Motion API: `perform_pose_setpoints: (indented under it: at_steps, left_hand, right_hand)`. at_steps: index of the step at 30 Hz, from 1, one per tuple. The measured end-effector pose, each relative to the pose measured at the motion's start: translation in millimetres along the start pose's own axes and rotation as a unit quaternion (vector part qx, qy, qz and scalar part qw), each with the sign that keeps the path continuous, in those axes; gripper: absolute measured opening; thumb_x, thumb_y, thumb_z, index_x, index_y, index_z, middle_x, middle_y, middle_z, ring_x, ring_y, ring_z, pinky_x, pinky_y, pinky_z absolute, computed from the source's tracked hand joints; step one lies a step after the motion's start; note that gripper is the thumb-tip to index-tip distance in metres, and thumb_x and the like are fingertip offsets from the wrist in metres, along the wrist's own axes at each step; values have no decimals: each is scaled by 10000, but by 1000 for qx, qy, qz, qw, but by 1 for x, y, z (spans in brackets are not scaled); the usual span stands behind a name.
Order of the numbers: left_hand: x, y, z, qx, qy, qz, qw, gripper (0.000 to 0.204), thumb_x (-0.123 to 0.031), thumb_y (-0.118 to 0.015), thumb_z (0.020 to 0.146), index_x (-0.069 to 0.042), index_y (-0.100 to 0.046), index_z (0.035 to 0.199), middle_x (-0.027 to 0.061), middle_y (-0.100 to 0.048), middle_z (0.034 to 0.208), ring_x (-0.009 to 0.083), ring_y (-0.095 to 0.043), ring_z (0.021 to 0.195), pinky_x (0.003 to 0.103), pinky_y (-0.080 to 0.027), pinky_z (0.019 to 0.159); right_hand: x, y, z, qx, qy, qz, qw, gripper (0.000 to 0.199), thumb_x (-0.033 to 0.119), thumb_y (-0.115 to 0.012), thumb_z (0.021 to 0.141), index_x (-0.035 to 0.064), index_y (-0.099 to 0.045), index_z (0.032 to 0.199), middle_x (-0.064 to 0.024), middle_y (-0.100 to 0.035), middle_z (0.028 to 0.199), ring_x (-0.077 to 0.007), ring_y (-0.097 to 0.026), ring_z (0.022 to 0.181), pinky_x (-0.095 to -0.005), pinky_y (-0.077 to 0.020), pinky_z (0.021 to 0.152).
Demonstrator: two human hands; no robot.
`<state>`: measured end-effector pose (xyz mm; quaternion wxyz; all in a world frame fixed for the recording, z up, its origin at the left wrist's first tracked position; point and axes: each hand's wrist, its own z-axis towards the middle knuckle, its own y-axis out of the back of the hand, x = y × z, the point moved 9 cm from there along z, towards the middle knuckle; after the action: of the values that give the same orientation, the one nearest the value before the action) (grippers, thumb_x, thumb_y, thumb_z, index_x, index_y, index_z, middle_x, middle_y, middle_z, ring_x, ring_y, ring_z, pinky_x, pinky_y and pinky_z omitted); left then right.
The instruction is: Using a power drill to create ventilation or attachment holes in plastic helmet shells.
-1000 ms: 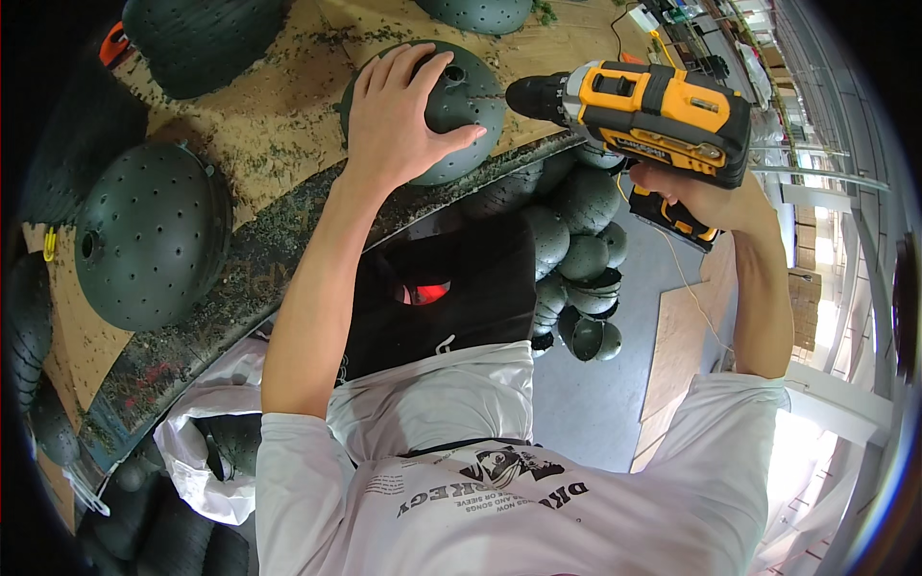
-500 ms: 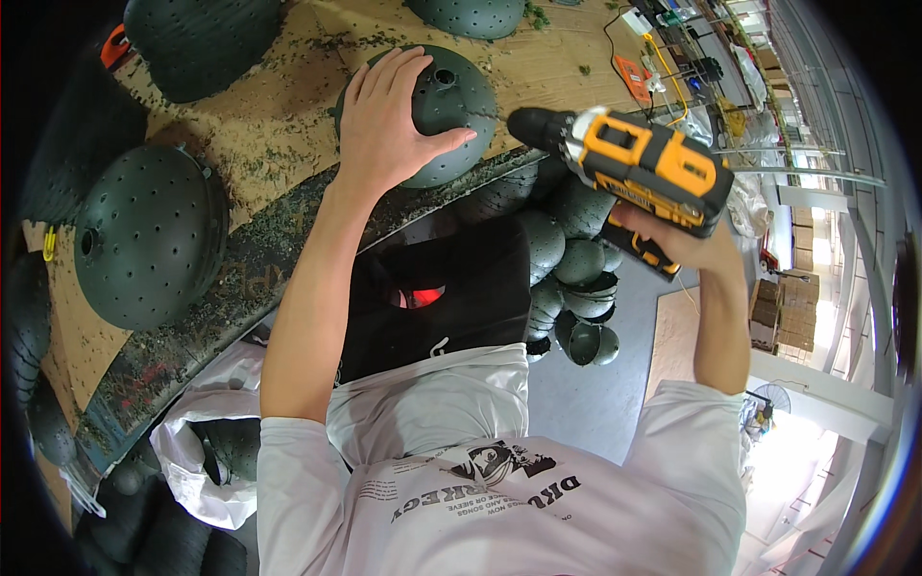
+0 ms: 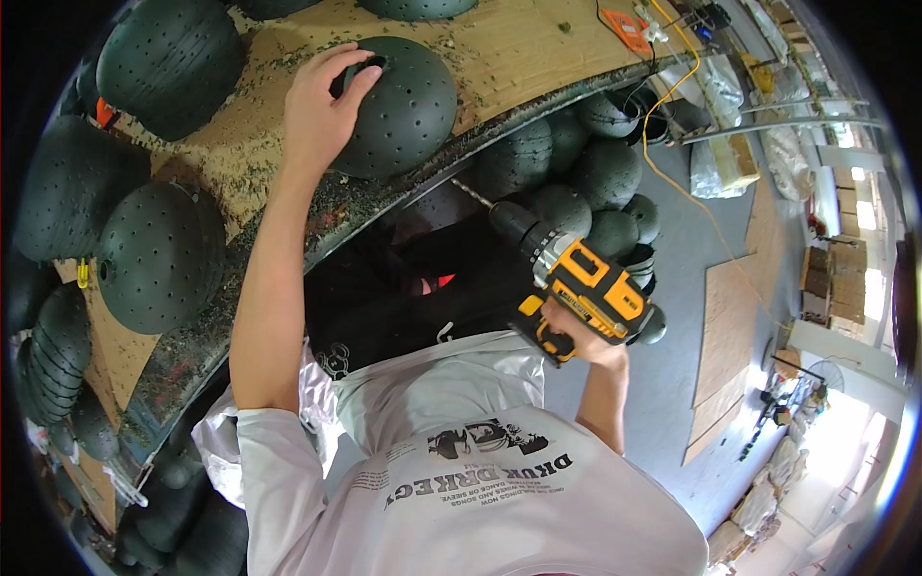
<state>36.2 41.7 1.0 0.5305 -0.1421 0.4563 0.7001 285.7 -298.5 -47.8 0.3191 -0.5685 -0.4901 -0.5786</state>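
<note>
Left hand atop dome; right hand gripping drill

The dome under the left hand is dark green, dotted all over with small holes, as is the dome beside it. The drill in the right hand is yellow and black. The workbench is pale brown, speckled with green shavings. The shirt is white with black print, and the floor is grey.
</note>
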Motion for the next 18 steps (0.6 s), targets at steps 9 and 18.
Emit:
perform_pose_setpoints:
  at_steps: [9,18]
  left_hand:
    - [-8,14,18,34,48,46,997,271,-219,-740,954,-56,-752,1170,84,-725,1265,227,-672,1181,327,-488,1033]
    - [-40,23,28,-37,5,158,987,287,-281,-787,908,-94,-790,1125,73,-709,1297,245,-670,1201,351,-506,1034]
  right_hand:
    - [-58,-33,-38,45,-55,152,986,207,-22,-777,829,12,-735,1029,-26,-720,813,-106,-644,666,-277,-518,598]
    - [-29,-41,-45,-32,304,-185,934,270,-62,-776,812,41,-742,1060,-91,-754,941,-207,-717,792,-313,-559,703]
